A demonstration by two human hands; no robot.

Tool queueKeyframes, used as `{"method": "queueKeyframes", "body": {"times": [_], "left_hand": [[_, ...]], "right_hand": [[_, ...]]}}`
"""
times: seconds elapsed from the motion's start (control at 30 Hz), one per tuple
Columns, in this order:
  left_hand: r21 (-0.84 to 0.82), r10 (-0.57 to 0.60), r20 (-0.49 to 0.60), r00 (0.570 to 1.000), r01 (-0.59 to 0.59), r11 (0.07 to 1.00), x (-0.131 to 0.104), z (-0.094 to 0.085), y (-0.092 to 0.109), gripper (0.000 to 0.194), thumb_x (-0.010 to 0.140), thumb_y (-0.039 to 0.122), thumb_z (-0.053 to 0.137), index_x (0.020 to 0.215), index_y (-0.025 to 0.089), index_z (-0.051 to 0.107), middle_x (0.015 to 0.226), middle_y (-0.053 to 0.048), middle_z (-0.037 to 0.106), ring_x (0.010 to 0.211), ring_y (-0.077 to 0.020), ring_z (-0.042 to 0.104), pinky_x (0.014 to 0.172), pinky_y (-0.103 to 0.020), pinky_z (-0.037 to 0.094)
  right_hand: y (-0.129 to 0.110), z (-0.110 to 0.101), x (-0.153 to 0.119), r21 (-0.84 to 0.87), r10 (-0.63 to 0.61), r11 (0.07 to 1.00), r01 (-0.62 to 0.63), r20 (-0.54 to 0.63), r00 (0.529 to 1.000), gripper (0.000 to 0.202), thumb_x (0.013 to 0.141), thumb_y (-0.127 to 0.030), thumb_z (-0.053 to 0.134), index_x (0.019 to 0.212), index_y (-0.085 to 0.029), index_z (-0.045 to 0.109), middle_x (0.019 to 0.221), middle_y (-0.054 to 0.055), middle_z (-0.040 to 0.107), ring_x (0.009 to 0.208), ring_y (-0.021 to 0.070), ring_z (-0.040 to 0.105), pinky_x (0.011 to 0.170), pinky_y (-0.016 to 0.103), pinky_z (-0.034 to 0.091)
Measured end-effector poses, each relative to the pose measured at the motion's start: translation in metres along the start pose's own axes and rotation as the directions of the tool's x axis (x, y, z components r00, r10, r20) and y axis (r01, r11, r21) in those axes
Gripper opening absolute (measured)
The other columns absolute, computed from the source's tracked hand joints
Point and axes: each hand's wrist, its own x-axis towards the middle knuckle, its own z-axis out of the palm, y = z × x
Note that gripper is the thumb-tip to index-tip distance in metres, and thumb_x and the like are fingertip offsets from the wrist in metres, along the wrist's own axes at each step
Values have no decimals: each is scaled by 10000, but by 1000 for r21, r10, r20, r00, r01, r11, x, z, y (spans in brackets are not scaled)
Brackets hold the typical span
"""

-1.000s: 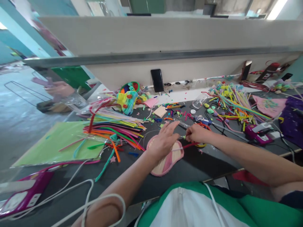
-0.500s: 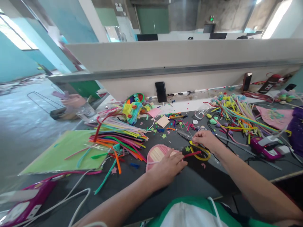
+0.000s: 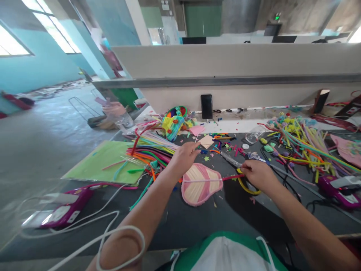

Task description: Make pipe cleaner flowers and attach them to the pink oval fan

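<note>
Left hand (image 3: 183,157): held out over the counter (image 3: 180,229), near the far left edge of the leaf-shaped pink piece (image 3: 194,192), with fingers slightly apart and around nothing visible; perhaps set to one side to leave the striped face uncovered.
Right hand (image 3: 255,171): clamped with fingers together on the scissors (image 3: 229,159), by the yellow handle, probably to steer from the handle end, with blades pointing away to the left.
Leaf-shaped pink piece: lying flat on the counter, between both forearms, probably for easy reach from either side; joined at the narrow right end to a red stem (image 3: 233,177).
Bundle of fuzzy sticks (image 3: 153,150): laid to the left, roughly lined up, perhaps for picking out singly.
Phone (image 3: 207,107): leaning against the panel (image 3: 239,64), presumably to stand upright.
Hidden: the right fingertips, in part, behind the knuckles; also part of the bundle, behind the left hand and forearm.
Hard to tell: whether the red stem touches the right hand or merely passes beneath.
Cut off: dark red bottle-like object (image 3: 351,109), at the right edge.
</note>
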Motion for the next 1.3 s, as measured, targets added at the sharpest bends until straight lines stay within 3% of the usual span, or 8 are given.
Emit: {"method": "queueKeyframes", "body": {"times": [0.1, 0.23, 0.53, 0.67, 0.87, 0.97, 1.07, 1.3], "left_hand": [[-224, -177, 155, 972, 209, 952, -3, 3, -7, 386, 825, 337, 523, 1113, 124, 666, 839, -51, 704, 720, -165, 622, 695, -286, 500], [-502, -320, 375, 870, 481, 719, -8, 8, -15, 391, 760, 387, 590, 1012, 98, 669, 663, -22, 649, 422, -57, 413, 415, -188, 321], [-775, -32, 585, 810, 570, 271, -20, 10, -29, 305, 778, 406, 647, 833, 108, 616, 694, -52, 645, 381, -3, 356, 375, -150, 186], [-795, -45, 596, 802, 597, 109, -25, 19, -30, 275, 758, 359, 687, 830, 108, 604, 626, -19, 614, 346, 7, 336, 361, -140, 170], [-827, -197, 476, 857, 512, 230, -19, 27, -31, 312, 734, 383, 696, 837, 95, 634, 634, -8, 589, 356, 10, 292, 367, -161, 131], [-820, -419, 147, 896, 347, 455, -18, 29, -26, 291, 740, 363, 679, 904, 127, 635, 657, 17, 565, 426, -17, 349, 407, -165, 230], [-689, -507, -209, 836, 242, 684, -20, 30, -11, 187, 761, 321, 648, 822, 145, 631, 619, 34, 519, 538, -56, 433, 505, -172, 336], [-752, -336, 173, 926, 344, 562, -21, 47, 43, 267, 797, 342, 579, 936, 133, 668, 710, -6, 618, 523, -76, 511, 478, -196, 362]], "right_hand": [[2, 0, 1, 12, -9, 1000, 8, 2, 1000, 208, 819, -265, 480, 750, -202, 667, 776, 46, 691, 730, 168, 590, 606, 265, 330], [5, 1, 6, 103, 40, 994, -42, 20, 999, 183, 786, -292, 523, 758, -198, 678, 712, 28, 680, 679, 160, 582, 599, 258, 346], [15, 9, 8, 338, 127, 927, -161, 123, 984, 228, 730, -377, 567, 729, -175, 674, 584, 11, 624, 558, 146, 531, 543, 260, 369], [24, 20, 9, 415, 70, 901, -130, 155, 985, 225, 725, -377, 582, 734, -171, 672, 615, 18, 647, 579, 148, 551, 548, 257, 381], [20, 22, 4, 398, 68, 912, -97, 86, 994, 213, 740, -362, 576, 731, -179, 684, 617, 12, 660, 575, 142, 568, 537, 248, 374], [9, 16, -1, 346, 138, 927, -143, 39, 990, 210, 740, -362, 571, 725, -187, 686, 629, 15, 667, 586, 150, 575, 538, 253, 369], [-3, 12, -7, 269, 171, 952, -146, -69, 983, 202, 759, -345, 549, 709, -198, 680, 659, 17, 674, 623, 159, 590, 568, 261, 371], [-33, 24, -17, 202, -75, 971, 127, -247, 966, 169, 772, -235, 533, 662, -192, 653, 671, 25, 676, 683, 164, 603, 656, 275, 379]]}}
